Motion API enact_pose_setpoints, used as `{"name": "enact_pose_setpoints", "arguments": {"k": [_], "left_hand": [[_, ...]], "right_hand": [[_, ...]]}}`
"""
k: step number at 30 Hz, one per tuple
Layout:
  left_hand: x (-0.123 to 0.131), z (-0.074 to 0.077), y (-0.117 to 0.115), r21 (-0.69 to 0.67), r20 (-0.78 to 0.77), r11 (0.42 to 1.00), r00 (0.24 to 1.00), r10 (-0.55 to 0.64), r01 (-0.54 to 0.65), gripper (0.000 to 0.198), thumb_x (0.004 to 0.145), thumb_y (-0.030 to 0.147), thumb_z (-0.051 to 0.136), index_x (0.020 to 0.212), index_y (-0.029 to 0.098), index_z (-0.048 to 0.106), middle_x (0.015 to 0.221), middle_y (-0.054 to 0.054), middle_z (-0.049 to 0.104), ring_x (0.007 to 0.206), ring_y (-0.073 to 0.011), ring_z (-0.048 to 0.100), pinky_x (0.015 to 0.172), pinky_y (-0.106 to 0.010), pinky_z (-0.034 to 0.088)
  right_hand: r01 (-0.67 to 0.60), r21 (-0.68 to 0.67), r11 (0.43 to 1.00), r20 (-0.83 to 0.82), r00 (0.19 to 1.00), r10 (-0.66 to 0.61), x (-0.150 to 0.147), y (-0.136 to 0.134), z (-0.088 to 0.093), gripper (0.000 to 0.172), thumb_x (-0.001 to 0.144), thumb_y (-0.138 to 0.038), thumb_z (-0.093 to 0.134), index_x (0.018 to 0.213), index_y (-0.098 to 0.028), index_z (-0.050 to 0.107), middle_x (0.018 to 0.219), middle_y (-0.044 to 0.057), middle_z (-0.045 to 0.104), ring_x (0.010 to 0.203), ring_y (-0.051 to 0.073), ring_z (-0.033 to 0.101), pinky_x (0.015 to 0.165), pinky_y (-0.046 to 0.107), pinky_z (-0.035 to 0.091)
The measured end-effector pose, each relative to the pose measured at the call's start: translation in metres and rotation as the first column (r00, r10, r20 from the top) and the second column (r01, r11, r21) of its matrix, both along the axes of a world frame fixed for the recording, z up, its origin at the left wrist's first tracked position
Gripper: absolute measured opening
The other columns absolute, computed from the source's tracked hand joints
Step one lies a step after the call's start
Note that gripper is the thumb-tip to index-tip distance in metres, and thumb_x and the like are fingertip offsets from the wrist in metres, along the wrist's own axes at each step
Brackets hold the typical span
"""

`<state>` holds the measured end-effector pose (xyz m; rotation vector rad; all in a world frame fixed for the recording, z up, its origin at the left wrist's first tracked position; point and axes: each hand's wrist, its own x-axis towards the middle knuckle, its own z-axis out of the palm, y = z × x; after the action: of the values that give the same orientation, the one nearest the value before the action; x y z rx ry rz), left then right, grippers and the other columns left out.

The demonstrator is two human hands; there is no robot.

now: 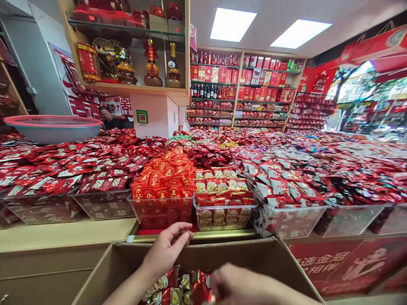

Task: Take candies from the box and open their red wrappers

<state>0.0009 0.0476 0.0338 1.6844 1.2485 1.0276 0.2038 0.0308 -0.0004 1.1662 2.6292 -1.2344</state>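
My left hand is over the far part of an open cardboard box, its fingers loosely bent and thumb apart, with nothing visible in it. My right hand is inside the box, smeared by motion, knuckles up and fingertips pointing down by the wrapped snack packets. Whether it grips one is hidden. These packets are red and gold with a round pale picture. Beyond the box stands a clear bin of similar red and gold packets, stacked in rows.
Left of that bin is a clear bin of bright red packets; to its right, one of white and red packets. A pink and blue basket sits on heaped sweets. A display cabinet overhangs the counter. A person is behind it.
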Motion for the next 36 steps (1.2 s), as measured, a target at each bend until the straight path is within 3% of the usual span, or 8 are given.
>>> {"name": "enact_pose_setpoints", "arguments": {"k": [3, 5, 8, 13, 21, 29, 32, 36], "left_hand": [[0.009, 0.014, -0.008, -0.145, 0.121, 0.975, 0.981, -0.152, 0.169, 0.031, 0.081, 0.037, 0.039, 0.096, 0.017, 0.056, 0.081, -0.003, 0.065, 0.065, -0.0118, 0.056, 0.057, -0.021, 0.043], [0.017, 0.017, -0.013, -0.202, 0.192, 0.948, 0.959, -0.208, 0.246, 0.029, 0.078, 0.037, 0.045, 0.092, 0.016, 0.059, 0.074, 0.000, 0.064, 0.058, -0.0087, 0.052, 0.050, -0.018, 0.040], [0.026, 0.013, -0.017, -0.242, 0.263, 0.940, 0.949, -0.174, 0.239, 0.022, 0.072, 0.033, 0.055, 0.079, 0.013, 0.061, 0.062, 0.003, 0.060, 0.051, -0.0061, 0.047, 0.044, -0.015, 0.036], [0.030, 0.000, -0.016, -0.278, 0.351, 0.947, 0.935, -0.056, 0.161, 0.025, 0.074, 0.035, 0.052, 0.067, 0.012, 0.060, 0.052, 0.005, 0.055, 0.044, -0.0043, 0.043, 0.042, -0.015, 0.035], [0.028, 0.003, -0.015, -0.331, 0.372, 0.928, 0.927, -0.037, 0.170, 0.024, 0.067, 0.029, 0.062, 0.085, 0.014, 0.053, 0.065, 0.002, 0.063, 0.049, -0.0065, 0.051, 0.045, -0.016, 0.039], [0.029, 0.011, -0.021, -0.283, 0.160, 0.950, 0.983, -0.091, 0.134, 0.032, 0.073, 0.040, 0.050, 0.098, 0.021, 0.041, 0.049, 0.010, 0.048, 0.043, -0.0090, 0.049, 0.042, -0.018, 0.036], [0.018, 0.012, -0.016, -0.193, 0.030, 0.976, 0.995, -0.096, 0.100, 0.039, 0.078, 0.044, 0.038, 0.110, 0.023, 0.032, 0.059, 0.005, 0.058, 0.050, -0.0122, 0.054, 0.047, -0.021, 0.040], [-0.003, 0.005, 0.001, 0.010, -0.149, 0.999, 0.988, 0.048, -0.047, 0.033, 0.078, 0.042, 0.038, 0.104, 0.021, 0.041, 0.063, 0.003, 0.059, 0.052, -0.0125, 0.052, 0.052, -0.023, 0.042]], "right_hand": [[0.181, -0.195, 0.964, -0.343, 0.908, -0.240, 0.002, 0.021, 0.017, 0.025, 0.062, -0.035, 0.062, 0.069, -0.015, 0.050, 0.059, -0.004, 0.053, 0.052, 0.006, 0.046, 0.046, 0.018, 0.033], [0.172, -0.405, 0.898, -0.490, 0.788, -0.373, 0.001, 0.026, 0.025, 0.029, 0.059, -0.034, 0.064, 0.068, -0.015, 0.045, 0.055, -0.005, 0.052, 0.049, 0.006, 0.047, 0.048, 0.019, 0.037], [0.109, -0.550, 0.828, -0.557, 0.691, -0.460, -0.001, 0.023, 0.027, 0.033, 0.055, -0.032, 0.068, 0.068, -0.014, 0.043, 0.053, -0.004, 0.053, 0.045, 0.007, 0.050, 0.046, 0.021, 0.040], [0.078, -0.585, 0.807, -0.601, 0.627, -0.496, -0.005, 0.018, 0.019, 0.032, 0.056, -0.031, 0.068, 0.065, -0.013, 0.043, 0.053, -0.002, 0.056, 0.044, 0.008, 0.053, 0.044, 0.020, 0.040], [0.223, -0.491, 0.842, -0.651, 0.549, -0.524, -0.011, 0.018, 0.014, 0.034, 0.056, -0.035, 0.067, 0.068, -0.014, 0.043, 0.057, -0.003, 0.053, 0.051, 0.007, 0.050, 0.049, 0.020, 0.038], [0.180, -0.281, 0.943, -0.791, 0.513, -0.334, -0.016, 0.010, 0.014, 0.042, 0.069, -0.028, 0.058, 0.107, -0.021, 0.039, 0.076, -0.001, 0.053, 0.064, 0.008, 0.048, 0.060, 0.023, 0.038], [0.232, -0.207, 0.951, -0.792, 0.531, -0.302, -0.008, 0.017, 0.037, 0.039, 0.070, -0.028, 0.057, 0.105, -0.022, 0.039, 0.078, 0.000, 0.054, 0.069, 0.010, 0.050, 0.063, 0.025, 0.039], [0.419, 0.029, 0.908, -0.817, 0.532, -0.220, 0.019, 0.060, 0.099, 0.042, 0.075, -0.031, 0.050, 0.111, -0.023, 0.031, 0.078, 0.001, 0.054, 0.070, 0.012, 0.052, 0.063, 0.027, 0.040]]}}
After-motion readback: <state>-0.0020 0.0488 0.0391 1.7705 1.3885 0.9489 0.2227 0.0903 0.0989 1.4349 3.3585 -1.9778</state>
